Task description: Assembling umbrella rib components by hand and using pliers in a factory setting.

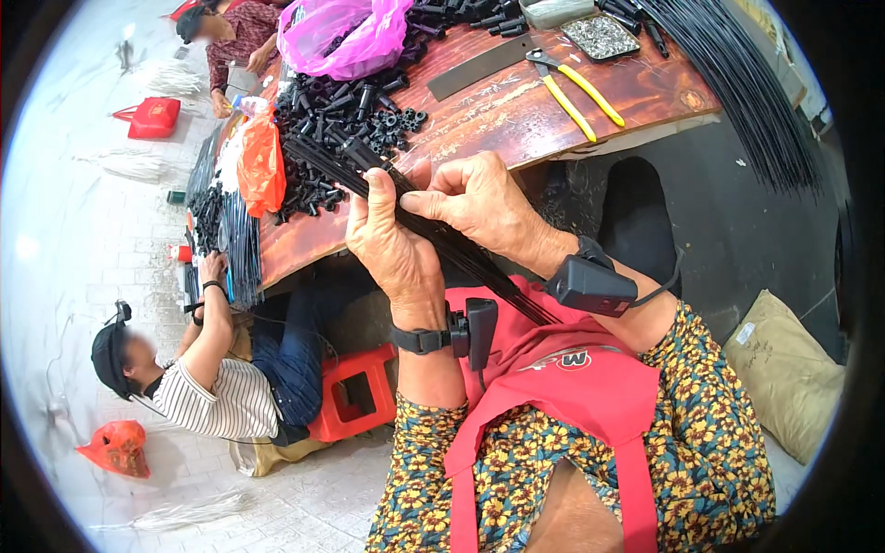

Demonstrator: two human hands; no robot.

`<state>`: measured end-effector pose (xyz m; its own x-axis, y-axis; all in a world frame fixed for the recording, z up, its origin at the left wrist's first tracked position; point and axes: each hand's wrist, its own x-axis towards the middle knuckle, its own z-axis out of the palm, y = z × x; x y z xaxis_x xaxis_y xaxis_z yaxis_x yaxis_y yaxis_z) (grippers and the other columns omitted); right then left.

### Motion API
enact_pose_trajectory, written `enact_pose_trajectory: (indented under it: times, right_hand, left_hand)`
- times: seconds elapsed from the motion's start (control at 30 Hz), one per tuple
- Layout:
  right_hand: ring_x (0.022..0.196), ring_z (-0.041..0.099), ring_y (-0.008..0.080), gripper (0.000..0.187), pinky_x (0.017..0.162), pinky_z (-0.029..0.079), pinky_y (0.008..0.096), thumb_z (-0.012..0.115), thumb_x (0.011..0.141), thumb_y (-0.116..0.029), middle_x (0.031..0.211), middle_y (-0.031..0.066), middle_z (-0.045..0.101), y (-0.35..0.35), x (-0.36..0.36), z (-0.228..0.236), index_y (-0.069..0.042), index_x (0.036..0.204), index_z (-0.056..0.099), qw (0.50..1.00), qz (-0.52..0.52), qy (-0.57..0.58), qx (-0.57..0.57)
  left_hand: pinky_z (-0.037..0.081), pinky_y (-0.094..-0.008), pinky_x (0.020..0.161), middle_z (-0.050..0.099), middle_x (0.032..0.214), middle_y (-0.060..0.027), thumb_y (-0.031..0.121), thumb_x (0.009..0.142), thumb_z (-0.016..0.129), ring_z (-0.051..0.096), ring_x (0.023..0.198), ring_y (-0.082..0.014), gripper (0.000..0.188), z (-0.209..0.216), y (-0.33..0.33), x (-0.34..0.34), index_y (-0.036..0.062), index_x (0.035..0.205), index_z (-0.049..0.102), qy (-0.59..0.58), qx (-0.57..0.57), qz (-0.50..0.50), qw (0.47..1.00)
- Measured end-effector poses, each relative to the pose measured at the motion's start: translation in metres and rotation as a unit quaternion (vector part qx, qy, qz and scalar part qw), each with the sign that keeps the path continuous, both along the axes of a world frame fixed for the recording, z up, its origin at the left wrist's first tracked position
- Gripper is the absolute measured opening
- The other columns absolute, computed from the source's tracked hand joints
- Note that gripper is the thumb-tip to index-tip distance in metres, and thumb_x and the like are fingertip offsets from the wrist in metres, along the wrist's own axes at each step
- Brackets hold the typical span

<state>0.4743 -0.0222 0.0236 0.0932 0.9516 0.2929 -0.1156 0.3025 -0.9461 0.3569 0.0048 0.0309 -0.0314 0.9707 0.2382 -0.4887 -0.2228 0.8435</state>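
Note:
A bundle of thin black rods (498, 279) runs slantwise from the table's edge down to my red apron (562, 359). My left hand (398, 249) is closed around it, thumb pointing up along the rods. Just to the right, my right hand (479, 205) has curled fingers, and its thumb presses on the same bundle; its fingertips are partly hidden. Beyond the bundle's upper end lies a heap of black plastic fittings (318, 106), some tube-shaped and some ring-shaped.
Yellow-handled pliers (576, 97), a flat metal blade (479, 69) and a tray of small metal pieces (601, 37) lie on the wooden table (645, 92). Long black rods (747, 92) overhang its right end. A co-worker (217, 378) sits at the left; another person (244, 41) is farther off.

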Motion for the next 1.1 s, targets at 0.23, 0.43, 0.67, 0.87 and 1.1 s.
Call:
enact_pose_trajectory:
  times: [0.23,0.43,0.67,0.87,1.1]
  right_hand:
    - [0.055,0.049,0.0033,0.030,0.046,0.037,0.0225,0.077,0.081,-0.028,0.059,-0.0006,0.059,0.004,0.000,-0.003,0.000,0.073,0.069,0.995,0.036,0.086,0.022]
    - [0.046,0.047,0.0035,0.036,0.039,0.031,0.0192,0.078,0.078,-0.037,0.057,-0.0012,0.056,0.004,0.007,0.000,-0.002,0.079,0.071,0.979,0.132,0.148,-0.048]
    - [0.057,0.049,0.0020,0.026,0.050,0.038,0.0192,0.080,0.078,-0.026,0.064,-0.0029,0.060,0.004,-0.002,0.002,-0.001,0.080,0.071,0.989,0.070,0.122,-0.048]
    - [0.063,0.051,0.0022,0.027,0.056,0.042,0.0197,0.079,0.078,-0.022,0.078,-0.0013,0.065,0.006,-0.008,-0.001,0.001,0.090,0.073,0.993,0.046,0.105,-0.001]
    - [0.059,0.053,0.0034,0.035,0.050,0.039,0.0183,0.082,0.074,-0.025,0.073,-0.0009,0.064,0.011,0.004,0.001,0.000,0.096,0.072,0.977,0.140,0.120,-0.108]
  left_hand:
    - [0.052,-0.0382,0.085,0.065,0.096,-0.0152,0.024,0.092,0.063,0.063,0.088,-0.0237,0.028,-0.001,-0.001,-0.008,-0.0015,0.103,0.057,-0.038,-0.022,-0.043,0.998]
    - [0.056,-0.0336,0.073,0.065,0.090,-0.0117,0.016,0.095,0.060,0.067,0.082,-0.0242,0.019,0.005,-0.004,-0.006,0.0000,0.105,0.058,-0.079,-0.059,-0.083,0.992]
    - [0.054,-0.0336,0.076,0.066,0.088,-0.0137,0.022,0.096,0.059,0.067,0.083,-0.0248,0.028,0.012,-0.009,0.002,-0.0048,0.104,0.058,-0.037,-0.026,-0.032,0.998]
    - [0.054,-0.0343,0.077,0.065,0.089,-0.0136,0.031,0.096,0.058,0.066,0.081,-0.0250,0.038,0.002,-0.004,-0.004,-0.0054,0.109,0.057,-0.071,-0.017,-0.037,0.997]
    - [0.054,-0.0367,0.078,0.063,0.089,-0.0126,0.033,0.095,0.058,0.065,0.088,-0.0257,0.039,0.000,-0.004,-0.010,-0.0016,0.114,0.057,-0.094,-0.036,-0.091,0.991]
